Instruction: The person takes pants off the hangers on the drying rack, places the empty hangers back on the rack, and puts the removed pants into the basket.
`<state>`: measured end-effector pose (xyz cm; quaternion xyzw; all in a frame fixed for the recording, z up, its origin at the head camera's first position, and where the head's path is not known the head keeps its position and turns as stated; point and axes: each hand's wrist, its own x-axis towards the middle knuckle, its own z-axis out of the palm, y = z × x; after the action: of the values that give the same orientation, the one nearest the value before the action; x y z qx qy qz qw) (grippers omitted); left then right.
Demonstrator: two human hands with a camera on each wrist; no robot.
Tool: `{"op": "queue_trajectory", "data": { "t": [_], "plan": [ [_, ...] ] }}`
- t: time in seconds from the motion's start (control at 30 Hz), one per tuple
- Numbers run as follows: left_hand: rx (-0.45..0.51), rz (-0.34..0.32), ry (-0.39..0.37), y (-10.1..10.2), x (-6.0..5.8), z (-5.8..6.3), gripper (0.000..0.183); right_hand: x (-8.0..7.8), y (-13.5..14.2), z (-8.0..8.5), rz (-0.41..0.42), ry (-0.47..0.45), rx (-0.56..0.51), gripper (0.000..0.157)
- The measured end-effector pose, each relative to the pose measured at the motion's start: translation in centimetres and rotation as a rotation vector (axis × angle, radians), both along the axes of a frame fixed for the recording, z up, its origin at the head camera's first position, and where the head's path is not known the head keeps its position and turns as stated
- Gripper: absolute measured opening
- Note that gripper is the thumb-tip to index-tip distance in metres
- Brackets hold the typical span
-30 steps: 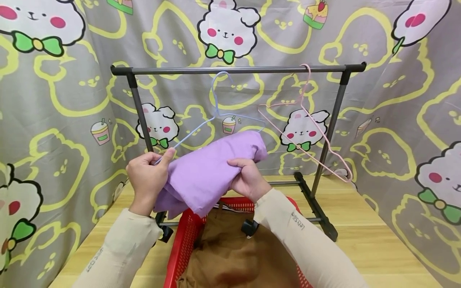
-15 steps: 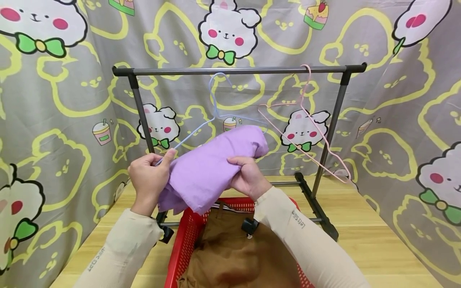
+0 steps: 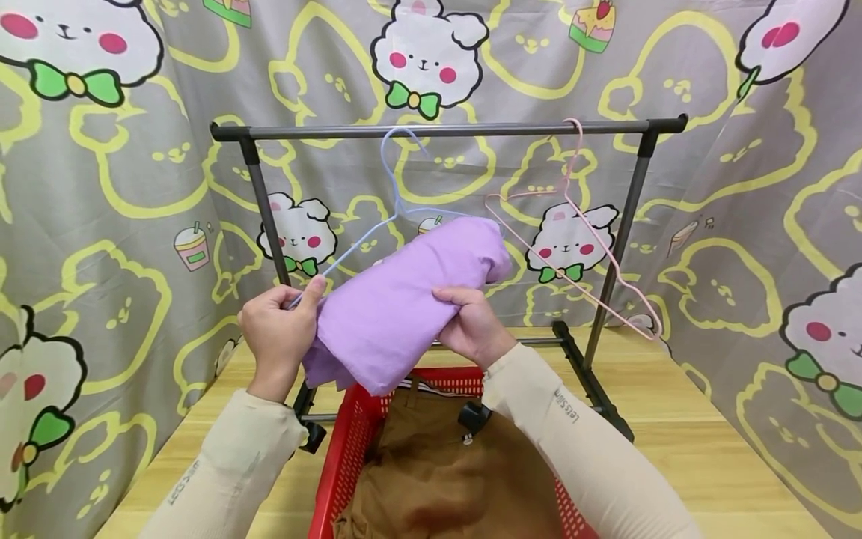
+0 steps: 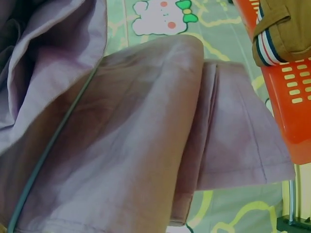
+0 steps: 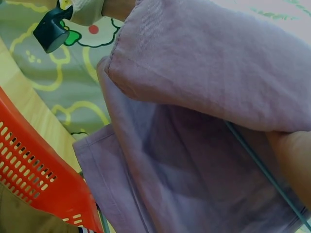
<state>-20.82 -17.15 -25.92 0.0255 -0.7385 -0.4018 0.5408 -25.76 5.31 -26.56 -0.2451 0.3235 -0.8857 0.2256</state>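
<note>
A light blue wire hanger [image 3: 362, 241] is held up in front of the rack, its hook overlapping the rod in the head view; whether they touch I cannot tell. My left hand [image 3: 279, 333] grips the hanger's left corner. Draped over its lower bar is a lilac garment [image 3: 397, 307], folded, its exact kind unclear. My right hand [image 3: 474, 326] pinches this garment at its right side, thumb on the near face. The left wrist view shows the hanger's bar [image 4: 58, 131] running between layers of cloth. In the right wrist view, cloth hides most of the hand.
A dark clothes rack [image 3: 337, 133] stands on the wooden table [image 3: 687, 449]. From its rod hangs a pink hanger [image 3: 592, 224] at the right. A red basket [image 3: 337, 464] with brown trousers [image 3: 431, 464] sits below my hands. A patterned curtain [image 3: 727, 247] surrounds the table.
The hanger's hook has shifted up and slightly left. The lilac garment has risen and tilted up at its right end, and my right hand has moved slightly up and right with it.
</note>
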Motion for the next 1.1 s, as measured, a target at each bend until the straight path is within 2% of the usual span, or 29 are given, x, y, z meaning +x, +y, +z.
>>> {"op": "queue_trajectory", "data": {
  "t": [0.3,0.63,0.9,1.1],
  "plan": [
    [-0.001,-0.026,-0.007,-0.1,0.0,0.1,0.039,-0.1,0.5,0.1,0.016,0.048,-0.03,0.034],
    [-0.016,-0.024,-0.047,-0.4,-0.1,0.0,0.041,0.1,1.0,0.1,0.025,0.09,-0.031,0.022],
    [-0.054,-0.052,-0.084,-0.3,0.0,-0.3,0.037,0.0,1.6,-0.4,0.014,0.077,-0.04,0.03],
    [-0.076,-0.037,-0.086,-0.5,0.2,-0.2,0.036,0.1,1.5,-0.3,0.033,0.087,-0.044,0.034]
  ]
}}
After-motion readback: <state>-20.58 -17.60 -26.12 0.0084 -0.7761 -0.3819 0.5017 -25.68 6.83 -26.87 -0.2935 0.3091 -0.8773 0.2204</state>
